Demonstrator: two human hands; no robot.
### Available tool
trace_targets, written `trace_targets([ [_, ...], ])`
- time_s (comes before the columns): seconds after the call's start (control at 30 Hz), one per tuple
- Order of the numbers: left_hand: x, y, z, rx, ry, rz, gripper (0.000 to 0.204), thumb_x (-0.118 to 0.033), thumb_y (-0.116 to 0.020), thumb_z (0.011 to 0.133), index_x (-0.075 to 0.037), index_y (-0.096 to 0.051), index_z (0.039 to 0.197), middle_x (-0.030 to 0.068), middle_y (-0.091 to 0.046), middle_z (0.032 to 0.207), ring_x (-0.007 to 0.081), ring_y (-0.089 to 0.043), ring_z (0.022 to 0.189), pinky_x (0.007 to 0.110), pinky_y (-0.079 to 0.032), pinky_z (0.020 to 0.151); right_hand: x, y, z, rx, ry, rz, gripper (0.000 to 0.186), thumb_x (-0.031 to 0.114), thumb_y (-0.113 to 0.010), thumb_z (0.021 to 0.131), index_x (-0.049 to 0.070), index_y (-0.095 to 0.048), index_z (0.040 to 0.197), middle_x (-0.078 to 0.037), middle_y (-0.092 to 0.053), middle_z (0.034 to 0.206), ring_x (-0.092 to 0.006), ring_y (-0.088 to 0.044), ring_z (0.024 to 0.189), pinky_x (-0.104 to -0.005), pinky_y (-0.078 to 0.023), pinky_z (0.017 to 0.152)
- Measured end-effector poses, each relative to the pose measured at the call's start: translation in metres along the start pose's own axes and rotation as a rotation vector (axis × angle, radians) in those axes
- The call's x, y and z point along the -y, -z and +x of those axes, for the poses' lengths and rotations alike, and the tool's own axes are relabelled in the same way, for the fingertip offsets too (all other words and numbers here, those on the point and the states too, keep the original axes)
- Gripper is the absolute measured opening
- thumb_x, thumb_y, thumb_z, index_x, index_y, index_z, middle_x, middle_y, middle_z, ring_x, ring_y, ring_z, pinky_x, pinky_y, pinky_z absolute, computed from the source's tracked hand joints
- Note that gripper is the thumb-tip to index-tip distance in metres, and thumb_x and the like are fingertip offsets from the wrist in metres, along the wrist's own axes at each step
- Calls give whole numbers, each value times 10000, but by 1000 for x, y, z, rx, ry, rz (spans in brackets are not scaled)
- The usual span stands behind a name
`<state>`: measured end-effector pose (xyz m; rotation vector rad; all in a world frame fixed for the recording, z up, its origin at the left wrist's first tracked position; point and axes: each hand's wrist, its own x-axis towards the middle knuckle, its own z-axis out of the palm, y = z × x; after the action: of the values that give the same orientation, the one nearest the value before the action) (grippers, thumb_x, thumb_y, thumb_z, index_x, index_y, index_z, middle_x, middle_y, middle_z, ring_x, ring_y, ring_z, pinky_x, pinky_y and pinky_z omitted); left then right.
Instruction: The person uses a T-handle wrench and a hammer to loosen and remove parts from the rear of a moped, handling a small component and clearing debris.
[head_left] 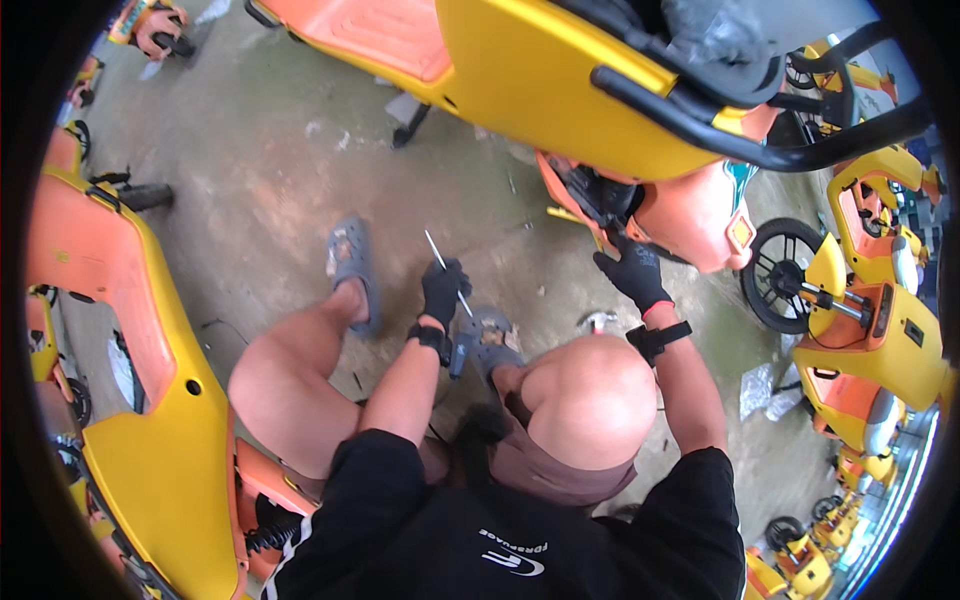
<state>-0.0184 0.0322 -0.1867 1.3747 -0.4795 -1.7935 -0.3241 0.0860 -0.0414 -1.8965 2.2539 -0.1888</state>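
Note:
My left hand (443, 292), in a black glove, is closed around a thin, pale rod-like tool (433, 243) held above the floor between my feet. My right hand (630, 272), also gloved, has its thumb spread and its fingertips at the lower front section (692, 225) of a yellow-and-salmon scooter, beside a dark opening (600, 195); whether they touch it is unclear. The scooter's yellow body (540, 70) and curved black bar (760, 150) rise above that section. A small grey-blue object (460, 352) sits by my right shoe (492, 330), too indistinct to name.
Another yellow scooter (150, 400) stands close at my left. More scooters (865, 390) line the right side, one with a black front wheel (785, 275) near my right arm. Clear plastic scraps (755, 390) lie on the stained concrete floor (230, 150).

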Motion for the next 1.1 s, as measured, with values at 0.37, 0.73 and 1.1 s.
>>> trace_targets([
  [0.37, 22, 29, -23, 52, -129, 148, 100, -114, -603, 810, -25, -612, 855, 41, -581, 649, 131, -565, 549, 276, -466, 498, 34, -46, -17, -244, -7, -127, 628, 294, -674, 645, 69, -471, 1195, -173, -522, 1185, -348, -525, 1003, -487, -382, 835],
  [0.73, 56, 20, 1, -24, -303, 492, 328, -344, -534, 790, -46, -628, 692, 130, -598, 591, 268, -605, 560, 384, -467, 568, 6, -46, 5, -59, 87, -83, 658, 339, -654, 652, 77, -446, 1219, -189, -566, 1109, -350, -582, 934, -474, -449, 778],
  [1.1, 56, 28, 14, 255, -291, 577, 164, -141, -586, 835, 3, -630, 898, 61, -612, 706, 127, -576, 604, 276, -470, 533, 8, -48, -2, -221, 69, -31, 687, 321, -657, 633, 77, -435, 1237, -187, -483, 1237, -346, -529, 1039, -479, -416, 854],
])
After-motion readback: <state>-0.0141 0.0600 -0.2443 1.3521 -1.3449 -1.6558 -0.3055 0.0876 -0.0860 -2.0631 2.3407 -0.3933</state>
